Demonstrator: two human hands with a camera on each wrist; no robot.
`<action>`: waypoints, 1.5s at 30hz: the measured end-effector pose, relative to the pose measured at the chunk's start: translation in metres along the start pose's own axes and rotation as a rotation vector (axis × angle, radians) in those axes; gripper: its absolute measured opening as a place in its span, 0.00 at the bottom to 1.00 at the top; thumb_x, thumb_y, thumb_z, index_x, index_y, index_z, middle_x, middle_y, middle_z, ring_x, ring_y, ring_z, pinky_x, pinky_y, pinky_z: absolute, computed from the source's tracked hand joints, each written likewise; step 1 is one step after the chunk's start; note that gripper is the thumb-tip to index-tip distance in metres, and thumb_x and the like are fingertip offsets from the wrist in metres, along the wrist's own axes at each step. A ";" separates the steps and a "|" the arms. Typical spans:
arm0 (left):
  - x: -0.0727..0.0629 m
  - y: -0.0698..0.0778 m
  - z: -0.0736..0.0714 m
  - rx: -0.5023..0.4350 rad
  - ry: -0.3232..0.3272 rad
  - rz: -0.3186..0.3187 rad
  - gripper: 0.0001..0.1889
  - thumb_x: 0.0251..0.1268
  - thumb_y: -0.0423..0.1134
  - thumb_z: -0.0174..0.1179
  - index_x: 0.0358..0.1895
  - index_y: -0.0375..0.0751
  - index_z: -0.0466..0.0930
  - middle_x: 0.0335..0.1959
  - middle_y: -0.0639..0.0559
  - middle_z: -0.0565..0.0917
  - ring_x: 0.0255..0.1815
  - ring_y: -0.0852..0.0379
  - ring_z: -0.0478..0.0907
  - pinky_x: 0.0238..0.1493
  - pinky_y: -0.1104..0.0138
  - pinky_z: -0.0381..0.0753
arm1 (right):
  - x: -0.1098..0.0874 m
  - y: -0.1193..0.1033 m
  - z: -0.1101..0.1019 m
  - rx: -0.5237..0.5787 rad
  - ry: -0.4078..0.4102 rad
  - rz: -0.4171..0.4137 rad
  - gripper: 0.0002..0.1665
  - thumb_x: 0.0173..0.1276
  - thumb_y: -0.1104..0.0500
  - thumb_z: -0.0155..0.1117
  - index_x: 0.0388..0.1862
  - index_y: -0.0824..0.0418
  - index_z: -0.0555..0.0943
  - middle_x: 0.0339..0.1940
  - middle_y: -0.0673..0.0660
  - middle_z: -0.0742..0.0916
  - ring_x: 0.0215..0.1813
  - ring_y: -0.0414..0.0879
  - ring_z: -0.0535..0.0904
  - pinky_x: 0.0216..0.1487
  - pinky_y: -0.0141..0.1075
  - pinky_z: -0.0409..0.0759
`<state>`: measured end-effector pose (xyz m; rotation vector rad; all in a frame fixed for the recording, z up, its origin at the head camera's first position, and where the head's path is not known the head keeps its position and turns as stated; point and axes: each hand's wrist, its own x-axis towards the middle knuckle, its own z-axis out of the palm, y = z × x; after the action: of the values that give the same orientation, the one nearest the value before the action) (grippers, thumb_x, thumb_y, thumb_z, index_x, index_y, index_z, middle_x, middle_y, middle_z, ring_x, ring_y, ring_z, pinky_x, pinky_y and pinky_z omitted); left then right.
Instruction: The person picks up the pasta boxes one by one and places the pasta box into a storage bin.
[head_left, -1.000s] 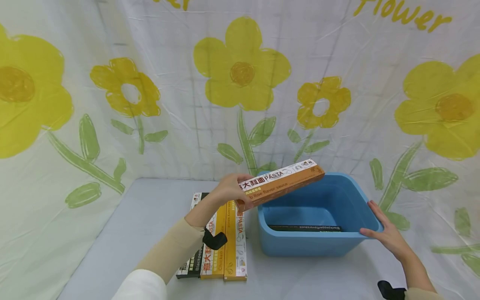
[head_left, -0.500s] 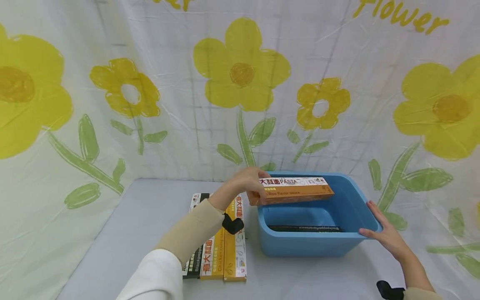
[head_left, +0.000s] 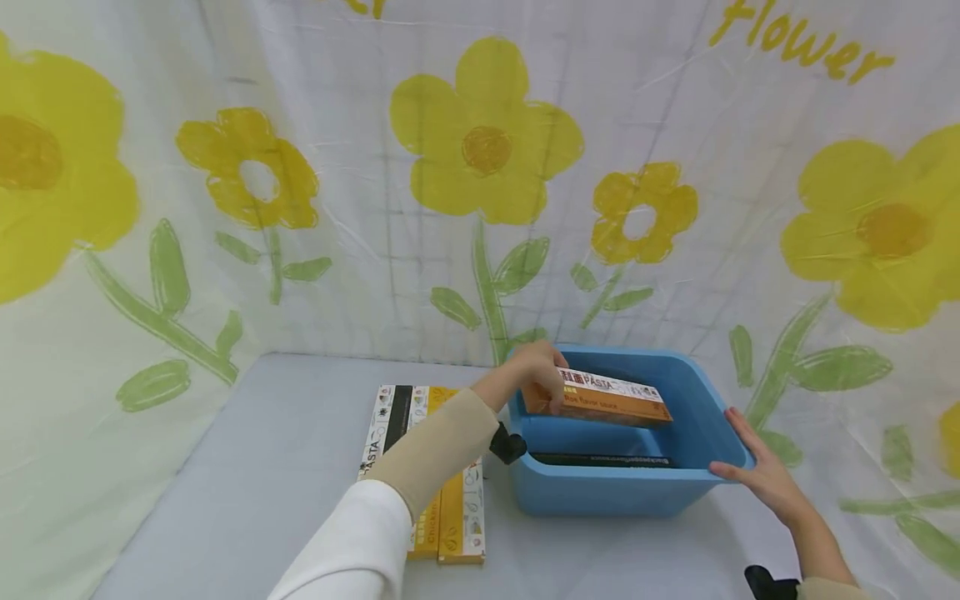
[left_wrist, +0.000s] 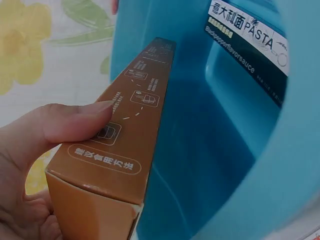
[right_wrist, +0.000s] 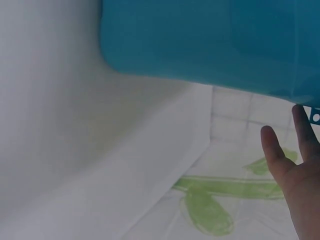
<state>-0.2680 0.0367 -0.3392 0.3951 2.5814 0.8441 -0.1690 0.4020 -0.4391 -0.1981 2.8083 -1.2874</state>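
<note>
My left hand (head_left: pixel 542 371) grips the left end of an orange-brown pasta box (head_left: pixel 615 403), thumb on one face. The box, its label reading PASTA and Roe flavor sauce, tilts down to the right inside the blue plastic bin (head_left: pixel 592 497). Along the bin's near wall lies a black pasta box (head_left: pixel 600 460), marked Blackpepperflavorsauce in the left wrist view. At the bin's right front corner rests my right hand (head_left: pixel 772 479), thumb over the rim and fingers extended along the side. In the right wrist view its fingers (right_wrist: pixel 272 145) look straight against the bin's outside.
Left of the bin, a black pasta box (head_left: pixel 397 417) and yellow pasta boxes (head_left: pixel 461 525) lie side by side on the pale table (head_left: pixel 262 467), partly under my left forearm. Behind hangs a flower-printed curtain (head_left: pixel 352 275).
My left hand has carried the orange-brown box rightward and down into the bin; its far end has swung from raised to lowered. My right hand stays at the rim.
</note>
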 end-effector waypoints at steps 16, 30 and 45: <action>0.029 0.015 0.020 0.130 -0.030 -0.193 0.11 0.38 0.39 0.77 0.26 0.45 0.85 0.28 0.54 0.76 0.23 0.58 0.64 0.19 0.69 0.68 | 0.004 0.000 0.005 -0.004 0.003 -0.013 0.55 0.64 0.58 0.64 0.78 0.66 0.41 0.77 0.72 0.43 0.71 0.80 0.40 0.55 0.78 0.49; 0.050 0.011 0.046 0.162 -0.008 -0.248 0.19 0.35 0.37 0.78 0.34 0.44 0.80 0.23 0.50 0.66 0.18 0.57 0.58 0.15 0.70 0.55 | 0.002 0.000 0.010 0.030 0.012 -0.007 0.56 0.62 0.59 0.66 0.78 0.65 0.42 0.78 0.70 0.44 0.73 0.78 0.39 0.56 0.78 0.48; 0.050 0.034 0.055 0.254 -0.035 -0.168 0.22 0.37 0.40 0.79 0.41 0.46 0.82 0.31 0.53 0.76 0.23 0.57 0.64 0.18 0.70 0.63 | 0.001 0.000 0.003 0.042 0.022 0.000 0.55 0.62 0.60 0.65 0.78 0.66 0.42 0.77 0.71 0.43 0.71 0.80 0.39 0.55 0.79 0.48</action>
<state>-0.2823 0.1098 -0.3731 0.2561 2.6513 0.4501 -0.1694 0.3999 -0.4412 -0.1839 2.7964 -1.3560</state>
